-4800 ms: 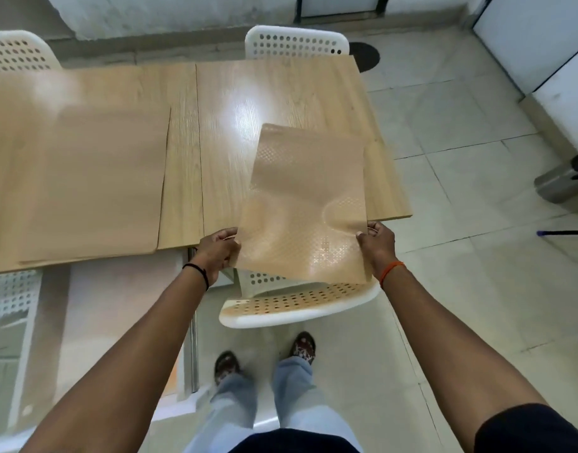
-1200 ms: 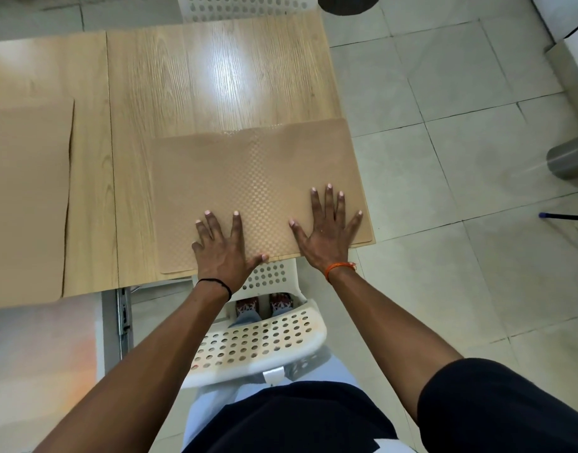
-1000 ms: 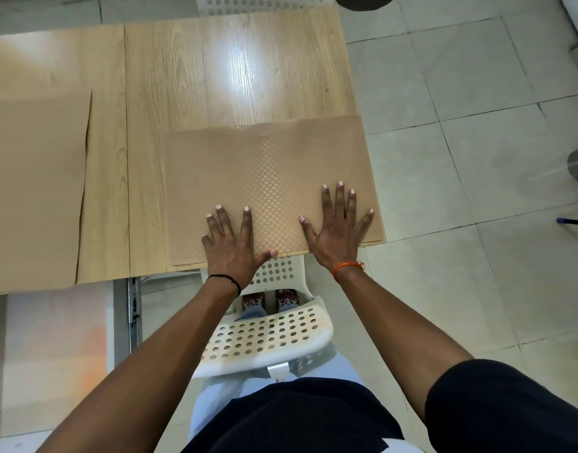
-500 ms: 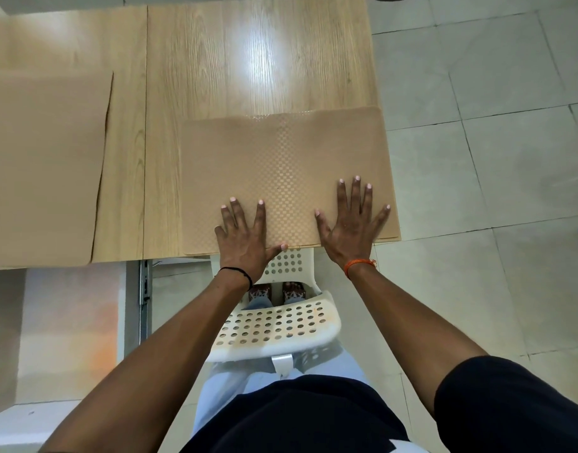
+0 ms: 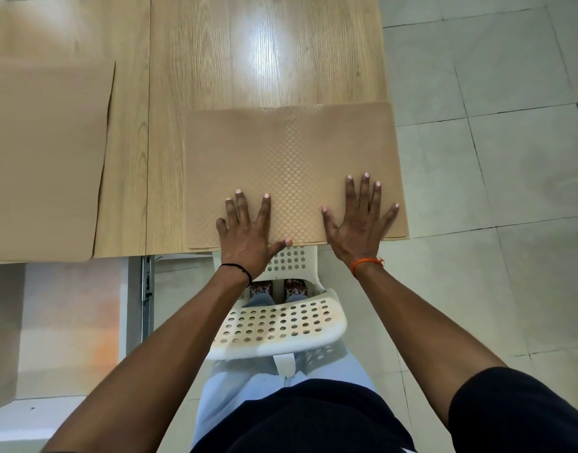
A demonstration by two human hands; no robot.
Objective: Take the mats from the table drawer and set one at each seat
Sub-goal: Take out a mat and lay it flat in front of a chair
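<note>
Pale floor tiles (image 5: 477, 191) surround a wood-grain table (image 5: 264, 60), and we stand at its near edge behind a white perforated chair (image 5: 281, 325).

Step in hand: we judge this to be the seating of 1 mat (image 5: 291, 158) at this place. The mat lies flat on the table, its near edge along the table's near edge and its right edge at the table's right edge. A 2nd mat (image 5: 45, 152) lies flat further left on the table, apart from the 1st.

Hand pose: our left hand (image 5: 248, 230) rests palm-down on the mat's near-left part, fingers straight and spread, thumb along the near edge. Our right hand (image 5: 358, 220) rests palm-down on the near-right part, fingers (image 5: 363, 191) fanned, the little finger close to the right edge. Neither hand grips anything; both lie flat and press only. Both forearms reach forward over the chair back.

Next move: in our judgement, we lift both palms straight up so the mat does not slide off the edge, then return to the drawer (image 5: 68, 322), which shows below the table's left part, for any remaining mat. We cannot tell from this view whether it holds more.
</note>
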